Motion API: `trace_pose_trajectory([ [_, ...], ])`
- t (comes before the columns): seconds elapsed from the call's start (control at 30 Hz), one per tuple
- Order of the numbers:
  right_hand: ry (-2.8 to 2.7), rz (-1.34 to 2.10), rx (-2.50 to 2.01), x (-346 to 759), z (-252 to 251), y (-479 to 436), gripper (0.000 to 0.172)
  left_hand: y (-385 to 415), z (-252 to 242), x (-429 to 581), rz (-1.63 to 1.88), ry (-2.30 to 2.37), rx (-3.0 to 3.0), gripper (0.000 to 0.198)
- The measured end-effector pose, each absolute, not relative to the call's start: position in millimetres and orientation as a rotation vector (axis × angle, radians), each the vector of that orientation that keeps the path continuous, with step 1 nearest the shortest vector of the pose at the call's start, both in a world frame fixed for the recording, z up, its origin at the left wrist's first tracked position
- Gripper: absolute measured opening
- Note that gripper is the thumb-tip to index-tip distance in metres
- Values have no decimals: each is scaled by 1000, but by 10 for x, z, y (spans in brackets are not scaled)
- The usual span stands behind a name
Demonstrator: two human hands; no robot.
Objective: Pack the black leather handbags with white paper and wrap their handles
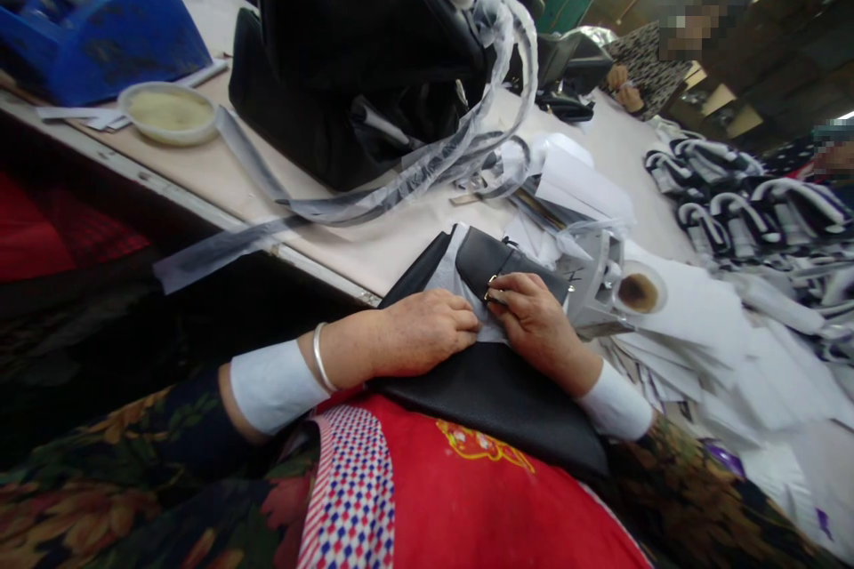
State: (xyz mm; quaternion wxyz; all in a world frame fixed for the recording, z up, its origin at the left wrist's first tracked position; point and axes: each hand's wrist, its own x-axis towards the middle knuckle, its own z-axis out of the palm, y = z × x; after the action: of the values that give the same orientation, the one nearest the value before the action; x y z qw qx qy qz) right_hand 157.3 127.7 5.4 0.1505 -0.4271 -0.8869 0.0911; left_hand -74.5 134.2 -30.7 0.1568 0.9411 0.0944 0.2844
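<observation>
A black leather bag (494, 391) lies flat at the table's edge, its lower part against my red apron (454, 480). My right hand (543, 324) pinches a small gold-coloured buckle (490, 284) on the bag's black flap (484, 258). White tissue paper (450, 271) lies between the flap and the bag's body. On that paper is my left hand (427, 333), its fingers curled together over the paper's edge close to the buckle. The left fingertips are partly hidden, and the hands are slightly apart.
Behind the bag stand large black bags (374, 18) with plastic-wrapped handles (513, 44). A blue holder (126, 36) and a round shallow dish (170, 113) are at left. White papers (687, 311), a cup (640, 287) and several wrapped handles (793, 204) lie right. A person (650, 62) sits across the table.
</observation>
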Motion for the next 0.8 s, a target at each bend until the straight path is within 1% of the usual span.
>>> trace_pose_trajectory([
  [0.1,-2602,252,-1248,1572,85,1222,22,1332,-279,-750,774,268,2710,20],
  [0.2,-2643,299,-1311,1595,179,1141,35,1342,-203,-799,828,294,2660,19],
  [0.27,-2663,403,-1322,1634,251,1085,47,1377,-153,-860,1027,555,2482,19],
  [0.33,-2684,516,-1310,1678,295,1029,58,1438,-130,-928,1157,995,2147,24],
  [0.37,-2694,559,-1307,1697,301,1001,63,1473,-130,-957,1128,1185,1951,30],
  [0.43,-2705,594,-1321,1721,278,944,72,1540,-144,-994,921,1376,1605,47],
  [0.5,-2698,576,-1346,1725,227,889,77,1586,-155,-996,674,1342,1324,62],
  [0.57,-2682,539,-1368,1718,180,839,79,1611,-147,-963,503,1229,1082,70],
  [0.67,-2672,500,-1401,1712,151,772,79,1634,-106,-882,378,1072,820,72],
  [0.8,-2663,463,-1393,1734,150,678,75,1660,-80,-793,266,995,718,66],
])
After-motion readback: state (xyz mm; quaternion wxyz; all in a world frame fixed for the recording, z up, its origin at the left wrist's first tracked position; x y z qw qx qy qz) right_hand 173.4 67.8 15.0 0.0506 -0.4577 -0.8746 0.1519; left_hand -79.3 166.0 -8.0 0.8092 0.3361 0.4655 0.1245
